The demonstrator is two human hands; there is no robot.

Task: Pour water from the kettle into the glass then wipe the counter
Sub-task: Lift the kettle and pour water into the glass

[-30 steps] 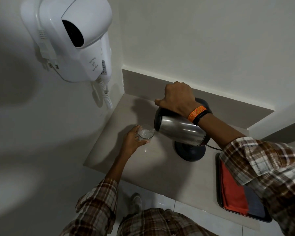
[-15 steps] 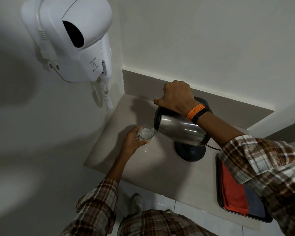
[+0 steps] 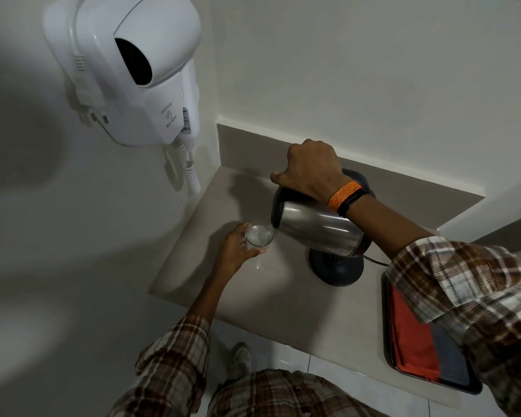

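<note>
A steel kettle [image 3: 316, 228] with a black lid and handle is tipped far over to the left, its spout right at the rim of a small clear glass [image 3: 258, 235] with water in it. My right hand [image 3: 310, 171] grips the kettle's handle from above. My left hand [image 3: 233, 251] wraps around the glass, which stands on or just above the beige counter [image 3: 265, 293]. The kettle's black base [image 3: 336, 267] sits on the counter under the kettle, its cord trailing right. A small wet spot [image 3: 257, 267] shows on the counter just in front of the glass.
A white wall-mounted hair dryer [image 3: 139, 70] with a coiled cord hangs on the left wall above the counter's corner. A black tray [image 3: 387, 326] holding folded red and dark cloths lies at the counter's right. White floor tiles and my shoe show below the front edge.
Hardly anything has moved. My right hand and the kettle have shifted very slightly; the kettle stays tipped over the glass and my left hand keeps its hold.
</note>
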